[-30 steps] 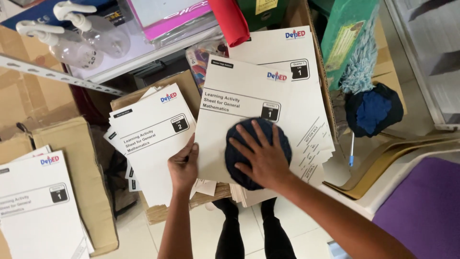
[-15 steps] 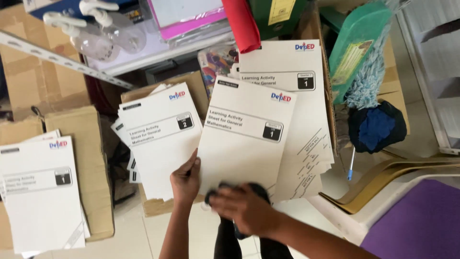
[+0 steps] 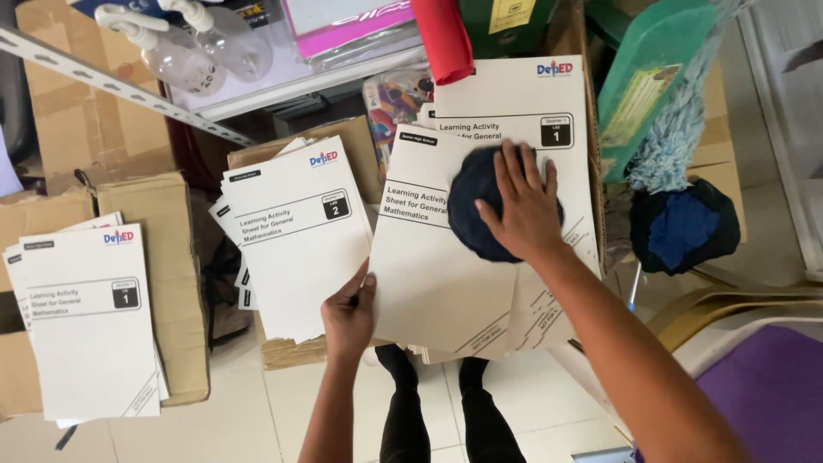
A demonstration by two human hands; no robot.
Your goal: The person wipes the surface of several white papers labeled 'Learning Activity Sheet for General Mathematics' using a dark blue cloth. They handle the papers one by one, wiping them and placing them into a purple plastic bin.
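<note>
My right hand presses a dark blue round cloth flat against the upper right of a white printed booklet. My left hand grips that booklet by its lower left edge, holding it over a stack of similar white booklets. The cloth covers part of the booklet's printed cover.
A second booklet stack lies on a cardboard box at centre left, a third stack on a box at far left. Pump bottles stand on a shelf. A blue-headed mop leans at right, beside a purple seat.
My right hand swept the cloth down to the booklet's bottom edge, then back up to its upper right. My left hand kept its grip on the booklet.
</note>
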